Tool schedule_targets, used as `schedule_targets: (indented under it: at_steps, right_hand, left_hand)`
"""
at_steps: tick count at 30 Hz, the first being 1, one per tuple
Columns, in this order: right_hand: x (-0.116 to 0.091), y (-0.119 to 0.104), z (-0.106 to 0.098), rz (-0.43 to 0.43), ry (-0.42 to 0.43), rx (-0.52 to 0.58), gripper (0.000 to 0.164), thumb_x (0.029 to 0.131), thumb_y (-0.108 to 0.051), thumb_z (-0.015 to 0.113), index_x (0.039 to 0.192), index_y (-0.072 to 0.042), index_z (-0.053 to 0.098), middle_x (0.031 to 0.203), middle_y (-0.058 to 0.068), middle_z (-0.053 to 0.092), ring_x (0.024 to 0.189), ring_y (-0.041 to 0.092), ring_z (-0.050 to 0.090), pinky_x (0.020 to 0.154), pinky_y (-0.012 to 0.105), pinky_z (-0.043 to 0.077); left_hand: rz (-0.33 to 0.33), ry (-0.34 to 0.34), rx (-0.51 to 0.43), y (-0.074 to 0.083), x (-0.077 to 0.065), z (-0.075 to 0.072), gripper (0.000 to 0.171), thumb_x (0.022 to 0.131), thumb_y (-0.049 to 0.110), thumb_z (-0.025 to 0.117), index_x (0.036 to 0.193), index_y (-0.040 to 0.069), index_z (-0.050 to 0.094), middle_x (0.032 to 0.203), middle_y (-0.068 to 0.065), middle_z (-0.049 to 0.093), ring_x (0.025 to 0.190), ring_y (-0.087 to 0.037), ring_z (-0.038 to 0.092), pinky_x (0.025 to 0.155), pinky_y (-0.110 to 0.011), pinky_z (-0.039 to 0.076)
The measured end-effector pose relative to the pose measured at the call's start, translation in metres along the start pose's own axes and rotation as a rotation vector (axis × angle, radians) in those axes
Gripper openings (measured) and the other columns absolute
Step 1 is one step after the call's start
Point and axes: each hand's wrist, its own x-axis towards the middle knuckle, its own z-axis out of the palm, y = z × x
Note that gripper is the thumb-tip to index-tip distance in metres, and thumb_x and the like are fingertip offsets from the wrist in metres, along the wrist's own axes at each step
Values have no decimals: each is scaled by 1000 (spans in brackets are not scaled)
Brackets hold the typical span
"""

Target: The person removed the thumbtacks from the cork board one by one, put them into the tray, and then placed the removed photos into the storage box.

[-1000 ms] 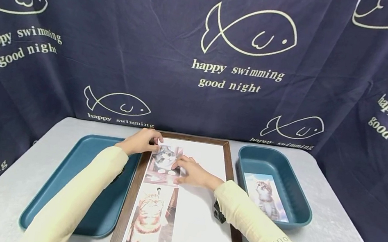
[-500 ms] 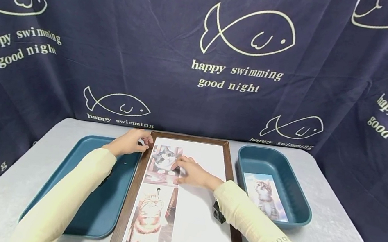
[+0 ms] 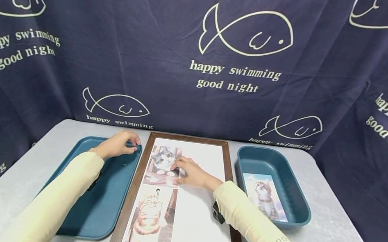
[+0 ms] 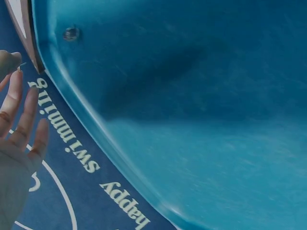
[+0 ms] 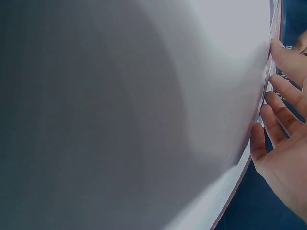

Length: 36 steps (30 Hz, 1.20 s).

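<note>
My left hand (image 3: pixel 118 145) hovers over the far right corner of a blue tray (image 3: pixel 91 214). Its thumb and index finger meet around a pushpin, whose thin metal point (image 4: pixel 22 64) sticks out. Another small clear pushpin (image 4: pixel 71 33) lies in the tray. My right hand (image 3: pixel 192 173) rests spread fingertips on the right side of a grey-and-white cat photo (image 3: pixel 164 160), flat at the upper left of a white board (image 3: pixel 201 225) with a brown wooden frame. Below it lies an orange cat photo (image 3: pixel 148 222), with a pushpin (image 3: pixel 158 191) standing at its top edge.
To the right of the board stands a deep blue bin (image 3: pixel 300 210) with a kitten photo (image 3: pixel 266 197) inside. A dark blue fish-print curtain (image 3: pixel 232 110) hangs behind the grey table (image 3: pixel 341 241).
My left hand has moved leftward from the upper left corner of the grey-and-white cat photo to over the tray. The right hand has stayed on the photo.
</note>
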Motion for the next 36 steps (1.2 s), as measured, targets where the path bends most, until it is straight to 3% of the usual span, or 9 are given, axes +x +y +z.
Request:
schedule_targets:
  at_steps: [14,26,36]
  right_hand:
    - [-1,-3,0,14,-5,6,36,79,-17,69,112,-8,58,123,9,50,114,28,43,99,47,33]
    - [-2,-5,-3,5,-5,7,36,79,-17,69,112,-7,58,122,9,50,113,29,43,99,47,34]
    - [-2,-4,-2,7,-2,0,36,79,-16,69,112,-7,58,120,8,50,110,27,44,97,45,35]
  left_hand:
    - [-50,1,87,-10,-14,4,12,76,8,69,86,9,64,78,-1,62,75,-15,57,72,-37,46]
    - [-117,-48,69,-11,-18,7,9,78,8,67,86,9,64,78,-1,61,75,-15,56,70,-35,46]
    - [-123,-56,62,-12,-20,10,8,78,7,64,86,10,64,77,0,60,74,-14,55,69,-34,44]
